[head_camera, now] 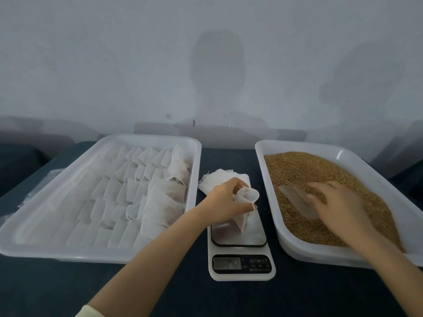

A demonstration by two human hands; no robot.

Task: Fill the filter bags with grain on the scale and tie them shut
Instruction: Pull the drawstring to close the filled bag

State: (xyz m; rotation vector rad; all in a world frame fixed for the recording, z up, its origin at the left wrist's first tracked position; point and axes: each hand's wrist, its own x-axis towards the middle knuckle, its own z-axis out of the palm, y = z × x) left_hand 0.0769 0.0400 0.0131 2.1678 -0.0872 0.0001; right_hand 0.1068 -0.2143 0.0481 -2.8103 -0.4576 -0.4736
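Two hands: left hand (223,202) pinching open filter bag (248,196) over scale (242,274), right hand (338,202) blurred on scoop (295,199), grip unclear.

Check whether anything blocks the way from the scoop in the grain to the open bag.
Nothing visible blocks it. Between the scoop and the open bag, held by the left hand over the scale, only the low wall of the grain tray must be cleared.

Filter bag (248,196) over scale (253,234)
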